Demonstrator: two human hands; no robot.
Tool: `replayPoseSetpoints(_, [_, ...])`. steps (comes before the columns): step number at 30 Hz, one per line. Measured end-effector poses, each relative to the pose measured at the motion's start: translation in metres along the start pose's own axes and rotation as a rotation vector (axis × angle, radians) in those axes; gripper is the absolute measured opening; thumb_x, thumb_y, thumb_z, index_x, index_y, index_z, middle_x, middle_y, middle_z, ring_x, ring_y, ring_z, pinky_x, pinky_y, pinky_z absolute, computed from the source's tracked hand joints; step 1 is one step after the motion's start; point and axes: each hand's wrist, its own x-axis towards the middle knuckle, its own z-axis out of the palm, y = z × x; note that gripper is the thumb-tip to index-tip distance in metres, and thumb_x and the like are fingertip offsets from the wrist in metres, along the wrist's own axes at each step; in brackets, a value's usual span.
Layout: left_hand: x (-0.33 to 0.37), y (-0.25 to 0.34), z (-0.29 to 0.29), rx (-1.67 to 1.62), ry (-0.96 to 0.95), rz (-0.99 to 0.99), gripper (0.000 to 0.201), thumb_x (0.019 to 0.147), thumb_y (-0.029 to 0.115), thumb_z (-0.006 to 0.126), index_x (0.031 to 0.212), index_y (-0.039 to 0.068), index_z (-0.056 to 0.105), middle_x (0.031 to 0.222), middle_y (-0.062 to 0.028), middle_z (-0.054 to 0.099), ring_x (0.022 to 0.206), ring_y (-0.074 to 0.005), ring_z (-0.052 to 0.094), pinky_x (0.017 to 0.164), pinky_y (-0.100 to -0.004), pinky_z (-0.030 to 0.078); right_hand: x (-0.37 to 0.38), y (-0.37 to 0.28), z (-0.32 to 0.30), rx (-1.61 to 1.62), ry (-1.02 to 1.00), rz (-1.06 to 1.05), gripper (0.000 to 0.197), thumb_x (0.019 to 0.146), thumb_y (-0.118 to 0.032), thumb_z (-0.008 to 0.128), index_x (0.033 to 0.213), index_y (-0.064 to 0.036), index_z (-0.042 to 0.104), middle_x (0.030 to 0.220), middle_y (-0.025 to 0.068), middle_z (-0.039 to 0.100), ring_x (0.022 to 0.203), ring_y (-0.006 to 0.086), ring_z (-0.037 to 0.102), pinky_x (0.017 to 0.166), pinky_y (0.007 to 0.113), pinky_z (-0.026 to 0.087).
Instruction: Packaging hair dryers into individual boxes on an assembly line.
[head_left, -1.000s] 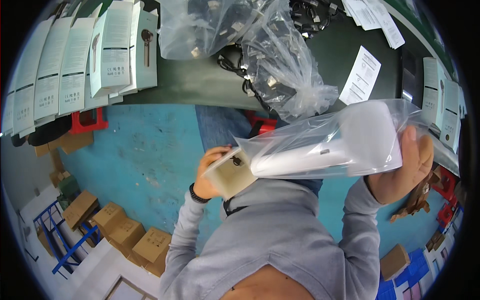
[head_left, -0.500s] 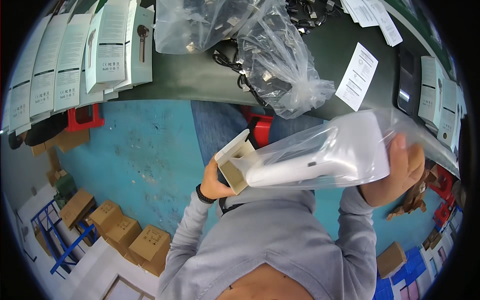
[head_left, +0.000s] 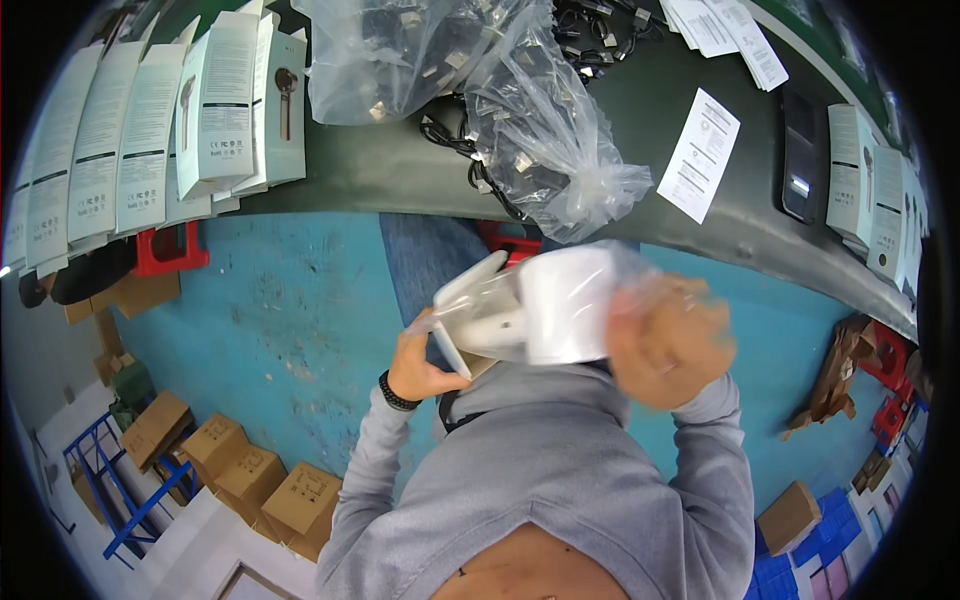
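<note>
My left hand is wrapped round a small open carton, its flap standing up at the far side. Partly inside the carton's mouth lies a white handheld device in a clear plastic bag; its narrow handle is in the opening and its wide white end sticks out to the right. At that wide end, my right hand grips the device and the bag. Motion blurs the right fingers. The carton's inner end is hidden by the device and my left hand.
A dark table spans the far side. On it are tall pale boxes at left, a clear bag of cables, a printed sheet, a black phone and more boxes at right. Brown cartons stand lower left.
My right hand has moved left with the bagged device, and its handle has gone deeper into the carton. My left hand still holds the carton, shifted slightly left.
</note>
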Motion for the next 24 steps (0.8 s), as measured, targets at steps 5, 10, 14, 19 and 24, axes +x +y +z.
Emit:
replayPoseSetpoints(5, [0.01, 0.02, -0.001, 0.112, 0.07, 0.088, 0.076, 0.049, 0.024, 0.083, 0.114, -0.002, 0.051, 0.101, -0.0168, 0.064, 0.086, -0.0314, 0.066, 0.078, -0.0361, 0.052, -0.001, -0.002, -0.017, -0.075, 0.058, 0.214, 0.044, 0.066, 0.018, 0.06, 0.05, -0.0096, 0.029, 0.045, 0.0, 0.035, 0.035, 0.0138, 0.036, 0.036, 0.027, 0.026])
replayPoseSetpoints(10, [0.015, 0.024, 0.005, 0.059, 0.04, 0.062, 0.076, 0.051, 0.025, 0.082, 0.115, -0.004, 0.052, 0.1, -0.0174, 0.064, 0.089, -0.0285, 0.066, 0.077, -0.0334, 0.051, 0.002, 0.0, -0.028, -0.084, 0.166, 0.207, 0.048, 0.067, 0.018, 0.059, 0.05, -0.0099, 0.023, 0.045, 0.0001, 0.031, 0.033, 0.0141, 0.031, 0.036, 0.027, 0.023])
replayPoseSetpoints(14, [0.024, 0.036, 0.003, 0.053, -0.008, 0.092, 0.072, 0.052, 0.024, 0.081, 0.114, -0.002, 0.055, 0.101, -0.0178, 0.065, 0.088, -0.0291, 0.067, 0.078, -0.0332, 0.052, 0.008, 0.01, -0.028, -0.041, -0.016, 0.163, 0.043, 0.067, 0.014, 0.06, 0.051, -0.0088, 0.027, 0.046, 0.0024, 0.033, 0.035, 0.0168, 0.035, 0.036, 0.029, 0.027])
replayPoseSetpoints(19, [0.04, 0.046, 0.006, 0.061, -0.03, 0.14, 0.076, 0.052, 0.026, 0.082, 0.114, -0.007, 0.053, 0.097, -0.0198, 0.064, 0.084, -0.0295, 0.067, 0.074, -0.033, 0.053, -0.016, 0.003, 0.024, 0.14, -0.088, 0.227, 0.038, 0.07, 0.009, 0.064, 0.053, -0.0057, 0.033, 0.049, 0.0051, 0.035, 0.04, 0.0221, 0.038, 0.039, 0.034, 0.029])
replayPoseSetpoints(24, [0.04, 0.052, 0.002, 0.15, -0.021, 0.074, 0.082, 0.054, 0.029, 0.083, 0.119, -0.008, 0.048, 0.094, -0.0202, 0.065, 0.083, -0.0307, 0.068, 0.073, -0.0341, 0.054, -0.02, 0.011, 0.019, 0.025, -0.313, 0.382, 0.023, 0.077, -0.006, 0.067, 0.066, -0.0044, 0.047, 0.061, 0.0067, 0.051, 0.055, 0.0262, 0.051, 0.05, 0.034, 0.04])
